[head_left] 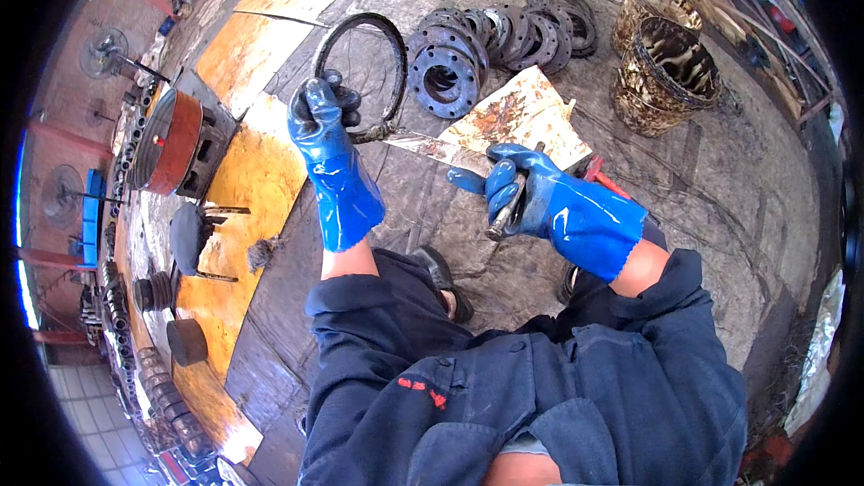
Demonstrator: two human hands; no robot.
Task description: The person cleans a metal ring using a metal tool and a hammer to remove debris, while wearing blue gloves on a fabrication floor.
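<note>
My left hand (331, 157), in a blue rubber glove, is closed around the lower left side of a thin black ring (401, 63). The ring is raised and tilted above the floor. My right hand (553, 198), gloved the same way, has its fingers wrapped round a grey metal rod (497, 229), its index finger pointing left. Between the ring's lower edge and the right hand runs a flat, pale, stained strip (432, 148). Whether this strip belongs to the rod, I cannot tell. The strip's right end is hidden behind the glove.
Beyond my hands, several dark flanges with bolt holes (434, 63) lie in overlapping rows. A stained sheet (504, 121) and a red handle (612, 182) are beside my right hand. Two grimy buckets (634, 108) stand far right. Leftward are an orange drum (175, 139) and a stool (187, 238).
</note>
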